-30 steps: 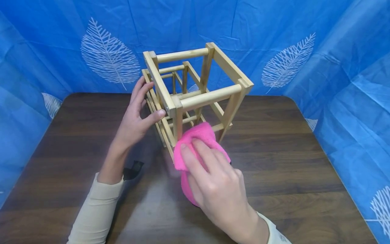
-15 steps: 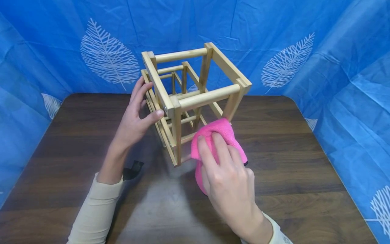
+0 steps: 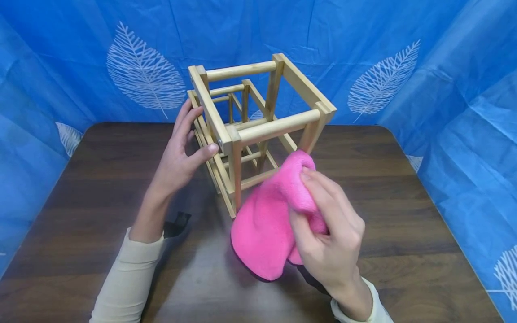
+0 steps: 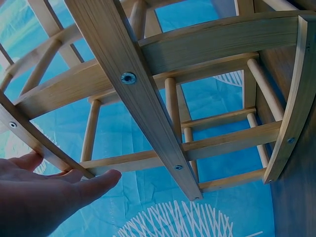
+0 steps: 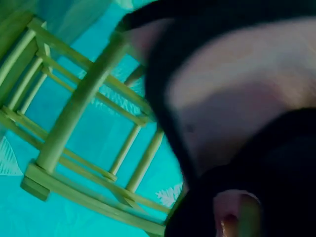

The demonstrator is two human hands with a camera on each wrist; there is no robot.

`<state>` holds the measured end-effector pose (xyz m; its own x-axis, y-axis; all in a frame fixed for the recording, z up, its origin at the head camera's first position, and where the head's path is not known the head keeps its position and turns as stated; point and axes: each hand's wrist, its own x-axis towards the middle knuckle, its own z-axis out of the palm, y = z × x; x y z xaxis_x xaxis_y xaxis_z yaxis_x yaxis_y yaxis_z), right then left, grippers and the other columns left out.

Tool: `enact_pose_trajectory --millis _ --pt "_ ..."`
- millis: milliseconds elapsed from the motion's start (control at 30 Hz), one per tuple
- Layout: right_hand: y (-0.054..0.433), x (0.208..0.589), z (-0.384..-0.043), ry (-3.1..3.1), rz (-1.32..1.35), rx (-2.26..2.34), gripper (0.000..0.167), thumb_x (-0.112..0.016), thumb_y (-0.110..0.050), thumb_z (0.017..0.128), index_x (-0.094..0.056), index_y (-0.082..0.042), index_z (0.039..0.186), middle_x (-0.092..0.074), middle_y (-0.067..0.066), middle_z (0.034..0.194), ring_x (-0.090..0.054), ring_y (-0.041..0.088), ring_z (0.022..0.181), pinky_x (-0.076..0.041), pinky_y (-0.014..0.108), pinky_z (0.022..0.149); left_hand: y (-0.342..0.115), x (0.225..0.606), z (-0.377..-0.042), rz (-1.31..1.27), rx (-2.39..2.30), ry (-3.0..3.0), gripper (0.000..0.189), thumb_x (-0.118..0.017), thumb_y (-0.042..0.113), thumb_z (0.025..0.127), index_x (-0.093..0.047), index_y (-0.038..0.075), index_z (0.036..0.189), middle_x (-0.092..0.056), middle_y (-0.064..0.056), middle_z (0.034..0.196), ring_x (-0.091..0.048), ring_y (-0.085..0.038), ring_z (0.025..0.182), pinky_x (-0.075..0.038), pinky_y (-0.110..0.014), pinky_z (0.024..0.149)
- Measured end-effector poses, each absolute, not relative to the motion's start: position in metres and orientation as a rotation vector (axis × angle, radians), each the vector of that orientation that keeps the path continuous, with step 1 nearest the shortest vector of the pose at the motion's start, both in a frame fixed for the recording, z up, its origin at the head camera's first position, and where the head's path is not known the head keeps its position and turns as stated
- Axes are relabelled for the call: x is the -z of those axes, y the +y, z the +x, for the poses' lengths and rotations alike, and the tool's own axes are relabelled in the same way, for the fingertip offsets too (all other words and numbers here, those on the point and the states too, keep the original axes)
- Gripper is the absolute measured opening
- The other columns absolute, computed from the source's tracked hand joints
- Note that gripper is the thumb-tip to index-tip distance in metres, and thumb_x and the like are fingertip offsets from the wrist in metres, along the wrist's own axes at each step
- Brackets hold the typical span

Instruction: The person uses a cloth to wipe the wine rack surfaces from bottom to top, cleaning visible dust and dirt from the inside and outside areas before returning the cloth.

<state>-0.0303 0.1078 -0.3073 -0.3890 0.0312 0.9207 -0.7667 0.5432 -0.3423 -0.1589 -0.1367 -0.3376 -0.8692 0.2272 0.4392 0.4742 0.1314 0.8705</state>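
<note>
A pale wooden rack (image 3: 278,126) of slats and round dowels stands tilted on the table. My left hand (image 3: 173,159) rests against its left side, fingers along the side rails and thumb spread toward the near post. Seen from the left wrist, that hand (image 4: 49,200) touches the rack's lower slats, where screw heads show. My right hand (image 3: 337,242) pinches a bunched pink cloth (image 3: 262,229) with dark edging, close to the near right post. The cloth's loose part hangs before the rack's lower front. In the right wrist view, blurred dark shapes cover much of the frame beside the rack (image 5: 81,107).
The dark wood-grain table (image 3: 404,224) spreads under both arms. Behind it and at the sides hangs a blue curtain (image 3: 315,27) with white leaf prints. A black strap (image 3: 177,224) shows beside the left wrist.
My right hand has moved right and turned, lifting the cloth from the rack's lower front so its loose part hangs down spread out. My left hand and the rack stay nearly still.
</note>
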Motion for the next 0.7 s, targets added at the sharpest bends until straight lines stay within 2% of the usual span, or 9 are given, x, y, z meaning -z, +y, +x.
enact_pose_trajectory --millis 67,233,500,567,700 --pt "0.111 0.306 -0.031 -1.671 0.581 -1.094 0.026 -0.071 -0.007 0.085 -0.069 0.013 0.103 -0.067 0.029 0.101 -0.066 0.037 0.088 -0.055 0.036 0.088 -0.136 0.337 -0.159 -0.696 1.82 -2.198 0.082 -0.07 0.045 0.088 -0.034 0.01 0.153 -0.007 0.007 0.163 -0.009 -0.013 0.147 -0.015 -0.05 0.117" --pt "0.119 0.305 -0.031 -1.47 0.47 -1.169 0.034 -0.082 -0.005 0.076 -0.067 0.016 0.098 -0.066 0.034 0.096 -0.065 0.042 0.088 -0.054 0.045 0.087 -0.136 0.336 -0.159 -0.687 1.819 -2.206 0.084 -0.07 0.048 0.087 -0.034 0.011 0.153 -0.006 0.007 0.163 -0.01 -0.014 0.147 -0.016 -0.049 0.117" --pt "0.135 0.304 -0.044 -1.211 0.338 -1.011 0.037 -0.083 -0.003 0.063 -0.066 0.015 0.09 -0.064 0.035 0.092 -0.062 0.051 0.087 -0.051 0.058 0.085 -0.135 0.335 -0.159 -0.692 1.804 -2.216 0.086 -0.068 0.053 0.087 -0.033 0.012 0.153 -0.006 0.008 0.163 -0.009 -0.014 0.147 -0.015 -0.05 0.117" --pt "0.138 0.301 -0.049 -1.22 0.33 -0.929 0.036 -0.082 -0.005 0.064 -0.066 0.013 0.091 -0.064 0.034 0.095 -0.062 0.051 0.089 -0.051 0.06 0.086 -0.134 0.335 -0.159 -0.695 1.803 -2.217 0.086 -0.068 0.053 0.086 -0.034 0.013 0.153 -0.006 0.008 0.163 -0.009 -0.014 0.147 -0.014 -0.05 0.117" --pt "0.13 0.286 -0.055 -1.374 0.342 -0.762 0.032 -0.079 -0.006 0.072 -0.07 0.007 0.1 -0.068 0.025 0.105 -0.064 0.045 0.095 -0.052 0.057 0.088 -0.134 0.335 -0.159 -0.695 1.805 -2.216 0.086 -0.068 0.054 0.086 -0.034 0.013 0.153 -0.006 0.008 0.163 -0.009 -0.014 0.147 -0.014 -0.051 0.117"
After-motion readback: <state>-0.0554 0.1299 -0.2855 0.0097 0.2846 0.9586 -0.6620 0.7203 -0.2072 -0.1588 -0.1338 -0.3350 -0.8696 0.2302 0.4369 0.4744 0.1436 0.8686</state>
